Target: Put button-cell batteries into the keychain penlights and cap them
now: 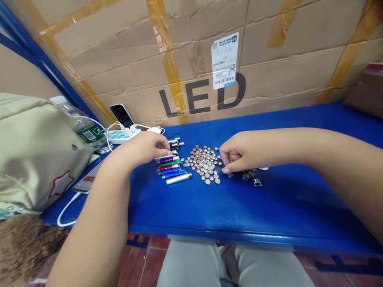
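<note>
My left hand (152, 146) is over a row of short metal tubes (169, 167) in silver, purple, green, red and blue. Its fingers are curled, thumb close to the forefinger, at the upper tubes; what they pinch, if anything, is hidden. A loose silver tube (178, 179) lies at the row's near end. Right of the row spreads a pile of round, shiny button cells (205, 163). At its right edge is my right hand (235, 153), thumb and fingers bent together, fingertips low by the blue surface. Small metal clips (249, 174) lie beside and partly behind this hand; one clip (257, 182) sits apart.
A large cardboard box (119, 63) stands behind the blue table (239, 211). At left are a power strip (119, 136) with white cables, a phone (122, 114) leaning upright, a plastic bottle (86, 129), a beige bag (38, 147) and another phone (86, 180) lying flat.
</note>
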`<state>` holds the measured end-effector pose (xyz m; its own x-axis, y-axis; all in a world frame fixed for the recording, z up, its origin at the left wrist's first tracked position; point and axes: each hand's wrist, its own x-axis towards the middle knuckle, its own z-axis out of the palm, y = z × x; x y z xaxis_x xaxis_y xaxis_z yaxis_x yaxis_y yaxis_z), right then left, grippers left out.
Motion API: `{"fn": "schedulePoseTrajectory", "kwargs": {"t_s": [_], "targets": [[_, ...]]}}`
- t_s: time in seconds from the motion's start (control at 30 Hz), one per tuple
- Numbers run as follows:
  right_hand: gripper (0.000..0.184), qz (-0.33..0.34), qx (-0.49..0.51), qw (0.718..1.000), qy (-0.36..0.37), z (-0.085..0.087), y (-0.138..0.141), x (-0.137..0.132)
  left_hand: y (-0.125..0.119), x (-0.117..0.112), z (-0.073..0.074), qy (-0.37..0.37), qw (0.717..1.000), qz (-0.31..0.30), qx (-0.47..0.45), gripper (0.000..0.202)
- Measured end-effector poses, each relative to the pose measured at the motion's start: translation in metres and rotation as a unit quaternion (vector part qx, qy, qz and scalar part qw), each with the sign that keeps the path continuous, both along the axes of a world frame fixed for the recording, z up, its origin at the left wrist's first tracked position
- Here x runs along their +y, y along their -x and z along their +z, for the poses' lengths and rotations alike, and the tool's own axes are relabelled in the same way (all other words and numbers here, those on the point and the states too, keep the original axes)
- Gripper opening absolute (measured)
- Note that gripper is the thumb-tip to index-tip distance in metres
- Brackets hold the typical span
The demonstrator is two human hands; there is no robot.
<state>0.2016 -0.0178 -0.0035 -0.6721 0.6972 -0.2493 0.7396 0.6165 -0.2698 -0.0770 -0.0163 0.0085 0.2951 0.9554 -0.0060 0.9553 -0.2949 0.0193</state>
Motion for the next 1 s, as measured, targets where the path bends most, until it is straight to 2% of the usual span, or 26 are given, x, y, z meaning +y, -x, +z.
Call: {"fn": "schedulePoseTrajectory", "kwargs": {"t_s": [0.4,0.57,0.73,0.87,1.0], "targets": [[0.022,0.014,0.008,1.000,-0.020,-0.004,0.005,0.000,-0.011,-0.001,-0.010,0.056,0.997,-0.053,-0.002,0.022],[0.021,0.023,0.044,0.998,-0.031,-0.005,0.013,-0.004,-0.020,-0.006,-0.009,-0.004,0.997,-0.076,-0.025,0.016],[0.020,0.064,0.053,0.996,-0.009,-0.006,0.018,-0.008,-0.035,-0.016,-0.007,-0.094,0.976,-0.139,-0.136,0.018],[0.017,0.061,0.021,0.998,0.015,-0.005,0.020,-0.012,-0.049,-0.025,-0.012,-0.096,0.961,-0.193,-0.173,0.014],[0.018,0.056,0.010,0.998,0.030,-0.008,0.020,-0.012,-0.058,-0.030,-0.016,-0.056,0.958,-0.205,-0.193,0.012]]}}
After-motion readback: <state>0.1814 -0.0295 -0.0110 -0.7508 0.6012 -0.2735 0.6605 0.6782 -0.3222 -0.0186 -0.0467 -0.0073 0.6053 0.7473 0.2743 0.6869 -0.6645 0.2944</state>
